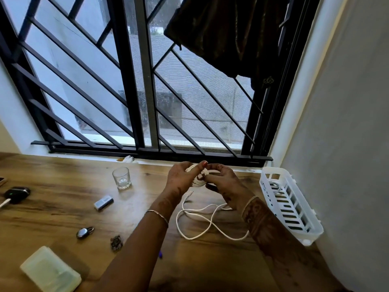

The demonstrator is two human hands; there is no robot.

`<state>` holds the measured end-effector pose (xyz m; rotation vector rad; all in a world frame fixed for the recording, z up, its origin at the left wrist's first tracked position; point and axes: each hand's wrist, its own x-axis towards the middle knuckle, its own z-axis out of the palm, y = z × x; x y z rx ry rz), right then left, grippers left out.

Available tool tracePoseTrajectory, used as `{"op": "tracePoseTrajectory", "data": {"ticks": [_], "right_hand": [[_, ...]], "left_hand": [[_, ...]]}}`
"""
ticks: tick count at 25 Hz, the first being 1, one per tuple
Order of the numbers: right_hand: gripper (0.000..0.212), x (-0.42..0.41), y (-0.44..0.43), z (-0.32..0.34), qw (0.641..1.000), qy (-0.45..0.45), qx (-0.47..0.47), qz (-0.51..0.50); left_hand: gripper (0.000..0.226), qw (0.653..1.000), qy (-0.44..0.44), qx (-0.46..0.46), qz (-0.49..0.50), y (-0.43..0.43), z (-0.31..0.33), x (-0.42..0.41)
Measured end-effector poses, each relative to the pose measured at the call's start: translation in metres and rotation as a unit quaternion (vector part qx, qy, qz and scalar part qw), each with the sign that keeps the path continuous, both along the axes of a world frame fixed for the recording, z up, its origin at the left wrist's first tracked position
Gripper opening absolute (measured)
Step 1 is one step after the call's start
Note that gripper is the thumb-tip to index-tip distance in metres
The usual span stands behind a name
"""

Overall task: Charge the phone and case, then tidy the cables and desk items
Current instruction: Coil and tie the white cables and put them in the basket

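Progress: the charging step looks done for the case (16,193) at far left of frame, which has a white plug seated in it and a green light showing. The phone (2,181) is only a sliver at the left edge, so I cannot tell whether it is plugged in. One coiled lead already lies in the white basket (275,171) at right, against the wall.

In hand: the white cable (197,183) is at centre frame. The left hand (182,179) grips a small coil of it, thumb up over the top. The right hand (226,185) has its fingers curled onto the same coil, pinching the wrap. The coil is held above the desk (210,266). Part is wound; the rest trails in loose loops on the desk below the hands, with one connector end lying free.

Left to do, as I judge it:
- finish the winding
- put the coil in the basket
- clear the glass (121,178), padlock (84,232), small silver block (103,202) and pale green box (50,268)
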<state>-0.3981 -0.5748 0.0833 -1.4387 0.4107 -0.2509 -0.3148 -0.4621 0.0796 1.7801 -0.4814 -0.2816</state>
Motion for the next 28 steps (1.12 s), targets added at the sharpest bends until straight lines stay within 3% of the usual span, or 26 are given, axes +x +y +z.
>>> {"op": "tracePoseTrajectory", "data": {"ticks": [2, 4, 8, 11, 13, 17, 19, 22, 25, 28], "right_hand": [[0.028, -0.003, 0.001, -0.003, 1.000, -0.020, -0.012, 0.016], [0.036, -0.004, 0.005, -0.007, 0.989, -0.058, -0.138, -0.018], [0.019, -0.001, 0.012, -0.014, 0.863, -0.147, -0.467, -0.126], [0.007, 0.001, 0.013, -0.014, 0.796, -0.164, -0.564, -0.147], [0.008, 0.001, 0.015, -0.015, 0.783, -0.158, -0.583, -0.151], [0.009, 0.004, 0.023, -0.018, 0.796, -0.157, -0.561, -0.165], [0.007, 0.004, 0.024, -0.017, 0.815, -0.165, -0.529, -0.171], [0.008, 0.008, 0.016, -0.013, 0.872, -0.169, -0.415, -0.198], [0.012, 0.013, 0.007, -0.015, 0.942, -0.157, -0.216, -0.205], [0.015, 0.018, 0.010, -0.026, 0.972, -0.145, -0.013, -0.187]], "left_hand": [[0.045, 0.990, 0.121, -0.072, -0.018, 0.001, -0.002, 0.000], [0.044, 0.979, 0.172, -0.103, -0.020, 0.001, -0.003, 0.000], [0.046, 0.972, 0.196, -0.123, -0.029, 0.001, -0.008, -0.001], [0.048, 0.977, 0.184, -0.100, -0.040, 0.002, -0.011, 0.002], [0.046, 0.987, 0.141, -0.074, -0.033, 0.004, -0.014, 0.006], [0.029, 1.000, -0.014, -0.010, 0.011, 0.015, -0.022, 0.016], [0.029, 0.999, -0.052, -0.006, 0.000, 0.018, -0.025, 0.018], [0.037, 0.997, -0.017, -0.043, -0.067, 0.018, -0.023, 0.015], [0.031, 0.988, 0.044, -0.085, -0.119, 0.013, -0.023, 0.011], [0.028, 0.984, 0.103, -0.102, -0.107, 0.008, -0.030, 0.005]]}}
